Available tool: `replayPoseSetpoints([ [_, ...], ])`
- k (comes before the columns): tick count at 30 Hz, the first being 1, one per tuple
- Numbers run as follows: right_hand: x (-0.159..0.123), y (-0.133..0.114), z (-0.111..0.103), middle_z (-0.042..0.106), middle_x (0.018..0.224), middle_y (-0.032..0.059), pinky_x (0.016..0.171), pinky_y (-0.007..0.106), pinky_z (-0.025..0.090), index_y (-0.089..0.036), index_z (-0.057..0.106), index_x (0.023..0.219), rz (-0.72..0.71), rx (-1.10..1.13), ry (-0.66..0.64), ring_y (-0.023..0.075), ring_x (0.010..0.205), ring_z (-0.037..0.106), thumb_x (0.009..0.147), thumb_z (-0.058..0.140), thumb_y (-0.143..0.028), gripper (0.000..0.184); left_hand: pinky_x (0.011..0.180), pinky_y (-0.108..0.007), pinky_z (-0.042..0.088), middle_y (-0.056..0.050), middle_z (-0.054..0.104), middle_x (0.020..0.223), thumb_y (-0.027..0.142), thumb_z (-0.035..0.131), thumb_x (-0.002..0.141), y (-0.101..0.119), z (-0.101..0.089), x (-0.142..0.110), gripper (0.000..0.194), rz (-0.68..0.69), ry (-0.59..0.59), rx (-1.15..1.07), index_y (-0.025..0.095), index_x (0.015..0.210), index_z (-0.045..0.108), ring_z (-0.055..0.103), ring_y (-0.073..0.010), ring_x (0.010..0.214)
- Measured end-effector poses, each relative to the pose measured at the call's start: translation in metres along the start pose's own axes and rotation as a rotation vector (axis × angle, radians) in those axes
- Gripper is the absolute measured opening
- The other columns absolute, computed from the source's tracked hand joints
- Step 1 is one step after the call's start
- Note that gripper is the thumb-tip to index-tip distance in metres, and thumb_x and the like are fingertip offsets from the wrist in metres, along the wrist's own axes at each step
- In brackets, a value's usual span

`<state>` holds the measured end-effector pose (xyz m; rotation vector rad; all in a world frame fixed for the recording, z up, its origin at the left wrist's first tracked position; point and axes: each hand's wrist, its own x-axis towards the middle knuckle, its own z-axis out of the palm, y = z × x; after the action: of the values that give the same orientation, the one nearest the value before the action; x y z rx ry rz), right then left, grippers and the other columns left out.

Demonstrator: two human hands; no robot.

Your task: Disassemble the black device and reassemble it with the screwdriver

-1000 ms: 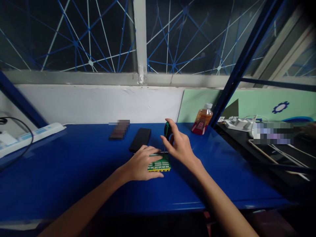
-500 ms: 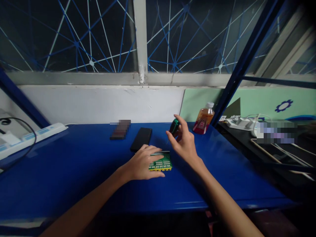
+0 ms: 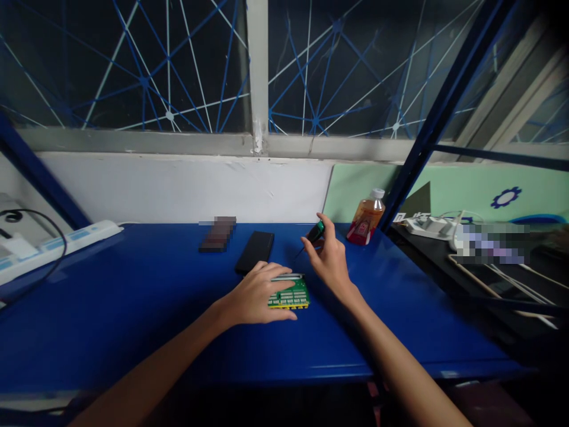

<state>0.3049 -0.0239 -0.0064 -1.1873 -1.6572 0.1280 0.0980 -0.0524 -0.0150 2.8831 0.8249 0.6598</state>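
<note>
A green circuit board [image 3: 294,294] with rows of pale parts and a yellow near edge lies on the blue table. My left hand [image 3: 255,295] is over its left part, fingers across the top and thumb along the near side, holding it; that end of the board is hidden. In my right hand [image 3: 332,261] is a screwdriver [image 3: 316,232] with a green and black handle, gripped between thumb and fingers. Its thin shaft slants down to the left, and the tip is above and apart from the board's far edge.
A black phone-like slab [image 3: 255,251] lies just beyond my left hand, with a blurred dark item [image 3: 217,235] to its left. A drink bottle [image 3: 365,218] stands at the back right. White power strips [image 3: 57,246] sit at the left, and cables [image 3: 511,284] on the right-hand black table.
My right hand has lifted the screwdriver off the board and moved right; its handle has gone from upright to tilted. My left hand has stayed on the board.
</note>
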Motion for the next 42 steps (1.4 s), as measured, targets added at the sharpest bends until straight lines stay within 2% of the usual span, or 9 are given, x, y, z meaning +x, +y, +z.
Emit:
replayPoseSetpoints([
  [7,-0.001,0.0,0.002,0.065,0.081,0.0057,0.06,0.034,0.05,-0.017,0.031,0.144,-0.018,-0.024,-0.027,0.0164,0.056,0.058,0.091,0.05,-0.031,0.058,0.096,-0.048,0.04,-0.012,0.061,0.125,0.062,0.069,0.074,0.001,-0.002,0.0,0.062,-0.008,-0.014,-0.006,0.024,0.123,0.062,0.053,-0.0313,0.117],
  [12,0.0,0.001,0.002,0.067,0.084,0.007,0.061,0.035,0.051,-0.019,0.032,0.143,-0.007,-0.009,-0.011,0.0182,0.061,0.061,0.09,0.052,-0.031,0.058,0.095,-0.049,0.042,-0.01,0.061,0.125,0.062,0.071,0.072,0.002,-0.002,0.001,0.06,-0.028,0.009,-0.03,0.026,0.12,0.064,0.055,-0.0307,0.115],
  [15,0.0,-0.002,0.001,0.068,0.083,0.0059,0.062,0.036,0.053,-0.02,0.034,0.142,0.039,0.071,0.006,0.0183,0.061,0.063,0.089,0.055,-0.032,0.059,0.092,-0.047,0.043,-0.009,0.065,0.12,0.053,0.069,0.079,0.0,0.0,0.003,0.041,-0.07,0.089,-0.041,0.025,0.109,0.069,0.058,-0.0283,0.111],
  [18,0.003,-0.008,-0.002,0.068,0.085,0.0051,0.059,0.036,0.055,-0.023,0.033,0.141,0.133,0.265,0.024,0.0185,0.061,0.065,0.085,0.06,-0.035,0.063,0.085,-0.043,0.046,-0.006,0.07,0.107,0.04,0.065,0.086,-0.006,0.003,0.004,0.02,-0.139,0.224,-0.016,0.024,0.095,0.073,0.062,-0.0245,0.1],
  [23,0.008,-0.014,-0.005,0.066,0.082,0.0038,0.053,0.036,0.058,-0.022,0.027,0.142,0.271,0.579,0.032,0.0191,0.056,0.067,0.08,0.066,-0.038,0.075,0.075,-0.041,0.047,-0.004,0.073,0.091,0.04,0.069,0.081,-0.016,0.002,0.002,0.018,-0.307,0.393,0.023,0.023,0.085,0.072,0.065,-0.0238,0.088],
  [27,0.01,-0.017,-0.004,0.065,0.081,0.003,0.053,0.036,0.059,-0.022,0.024,0.142,0.306,0.658,-0.004,0.021,0.059,0.069,0.08,0.066,-0.039,0.077,0.077,-0.041,0.047,-0.004,0.073,0.092,0.04,0.072,0.078,-0.018,0.0,0.002,0.019,-0.344,0.383,0.028,0.023,0.086,0.073,0.065,-0.024,0.087],
  [31,0.009,-0.019,-0.003,0.065,0.078,0.0024,0.053,0.037,0.06,-0.021,0.026,0.14,0.331,0.697,-0.02,0.0215,0.058,0.069,0.079,0.067,-0.039,0.076,0.074,-0.038,0.046,-0.003,0.073,0.09,0.037,0.066,0.084,-0.017,0.001,0.002,0.015,-0.341,0.375,0.037,0.024,0.083,0.073,0.064,-0.022,0.086],
  [36,0.008,-0.019,-0.002,0.064,0.079,0.0019,0.052,0.037,0.06,-0.023,0.025,0.14,0.314,0.657,-0.03,0.0213,0.058,0.069,0.08,0.065,-0.04,0.074,0.07,-0.035,0.044,-0.002,0.072,0.084,0.033,0.06,0.089,-0.016,0.001,0.003,0.021,-0.322,0.373,0.045,0.023,0.076,0.073,0.063,-0.0197,0.081],
  [42,0.007,-0.019,-0.001,0.065,0.084,0.0047,0.052,0.036,0.06,-0.023,0.024,0.141,0.283,0.616,-0.025,0.0213,0.06,0.07,0.081,0.062,-0.042,0.074,0.069,-0.036,0.043,-0.002,0.072,0.082,0.033,0.058,0.09,-0.016,0.0,0.003,0.023,-0.312,0.372,0.029,0.023,0.075,0.073,0.063,-0.0199,0.08],
])
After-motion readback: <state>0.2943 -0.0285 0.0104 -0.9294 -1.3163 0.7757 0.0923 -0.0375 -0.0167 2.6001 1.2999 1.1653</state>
